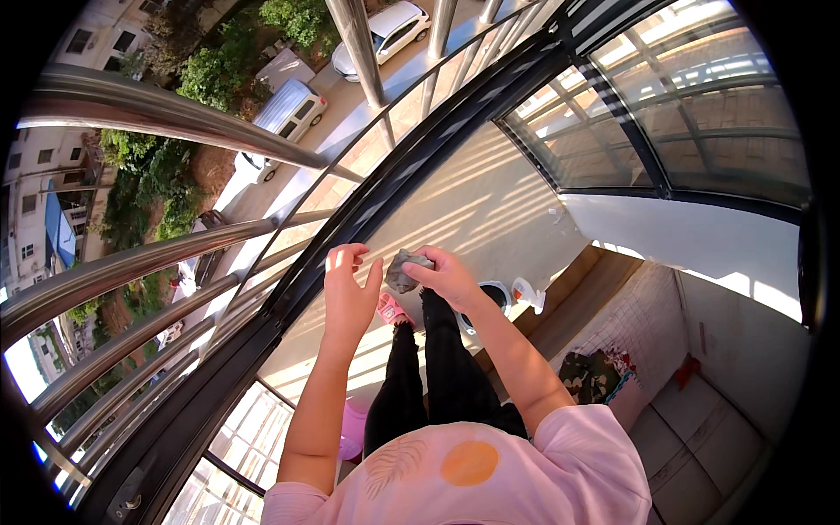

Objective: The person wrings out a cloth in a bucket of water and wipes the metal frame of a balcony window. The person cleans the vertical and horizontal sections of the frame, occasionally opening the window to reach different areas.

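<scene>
A crumpled grey cloth (404, 269) is bunched in my right hand (448, 278), with the fingers closed around its right side. Just left of it is my left hand (350, 293), raised with its fingers spread and slightly bent. Nothing shows in that hand, and a small gap parts its thumb from the cloth. Both hands are in front of my body, above my legs and the floor. Close by on the left runs the black window frame (348, 234), apart from both hands.
Metal railing bars (175, 114) stand beyond the frame, with parked cars far below. Past my right wrist is a bucket (496, 297) beside a white item (528, 297). A pink slipper (391, 306) shows on my foot. Glass panes (709, 122) fill the upper right; clothes (595, 378) lie lower.
</scene>
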`<state>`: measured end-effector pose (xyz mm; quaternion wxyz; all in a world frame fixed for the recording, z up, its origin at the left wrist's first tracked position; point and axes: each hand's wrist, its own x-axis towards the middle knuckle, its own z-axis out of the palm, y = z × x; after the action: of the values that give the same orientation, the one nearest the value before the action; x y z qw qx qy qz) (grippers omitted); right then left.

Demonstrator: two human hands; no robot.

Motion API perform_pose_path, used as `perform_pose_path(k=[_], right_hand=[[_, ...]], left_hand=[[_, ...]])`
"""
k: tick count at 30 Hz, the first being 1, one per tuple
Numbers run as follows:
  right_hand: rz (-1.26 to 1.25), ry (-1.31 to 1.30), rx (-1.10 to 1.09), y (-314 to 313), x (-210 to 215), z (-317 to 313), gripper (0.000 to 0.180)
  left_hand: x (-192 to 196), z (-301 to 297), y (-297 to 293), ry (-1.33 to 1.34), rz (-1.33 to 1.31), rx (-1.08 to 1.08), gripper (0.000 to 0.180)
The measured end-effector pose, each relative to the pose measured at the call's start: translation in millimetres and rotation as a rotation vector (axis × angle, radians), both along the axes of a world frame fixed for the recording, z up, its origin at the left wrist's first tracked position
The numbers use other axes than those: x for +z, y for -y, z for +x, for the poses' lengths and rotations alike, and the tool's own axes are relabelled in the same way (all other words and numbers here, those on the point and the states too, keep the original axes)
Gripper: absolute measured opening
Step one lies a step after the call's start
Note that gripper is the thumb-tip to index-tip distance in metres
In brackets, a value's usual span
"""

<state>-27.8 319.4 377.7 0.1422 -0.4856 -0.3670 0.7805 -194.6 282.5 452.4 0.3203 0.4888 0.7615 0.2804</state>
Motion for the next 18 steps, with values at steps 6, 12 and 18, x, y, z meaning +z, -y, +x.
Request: perform_pose_path(k=[6,12,18], right_hand=[[0.395,-0.013,-0.031,10.4,-5.2,-6.8,0.028],[0.393,0.113,-0.128,-13.4,6.3,1.1,0.037],[1.007,0.533,-0.407,-170.5,-7.0,52.0,0.028]], left_hand=[[-37.9,26.6,25.4,0.59,-0.059,0.092,0.036],[-35.7,31.4,7.4,0.838,-0.208,0.149,0.039],[-42.9,14.2,16.1,0.697,-0.192,0.229,0.027]])
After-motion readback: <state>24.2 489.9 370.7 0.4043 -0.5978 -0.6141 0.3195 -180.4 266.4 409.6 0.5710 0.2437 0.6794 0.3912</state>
